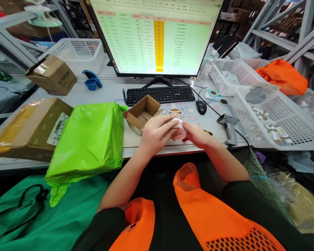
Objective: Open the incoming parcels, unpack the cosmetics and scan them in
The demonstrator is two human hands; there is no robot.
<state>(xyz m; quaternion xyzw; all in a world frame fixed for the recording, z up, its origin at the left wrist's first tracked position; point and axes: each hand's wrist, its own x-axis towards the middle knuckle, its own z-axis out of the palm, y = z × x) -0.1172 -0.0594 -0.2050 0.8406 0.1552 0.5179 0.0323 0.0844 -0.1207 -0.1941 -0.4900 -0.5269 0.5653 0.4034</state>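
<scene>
Between my two hands is a small round whitish-pink container, held just above the front edge of the desk. My left hand is closed around its left side, with the fingers over its top. From the right, my right hand grips the other side between thumb and fingers. Part of the container is hidden by the fingers, and I cannot make out its print. Just beyond my left hand stands an open small cardboard box. A bright green plastic package lies to the left of that box.
A keyboard and mouse sit below a monitor. On the right are a barcode scanner and a white basket with small items. Left stand a taped carton, a smaller carton and a blue-lidded container.
</scene>
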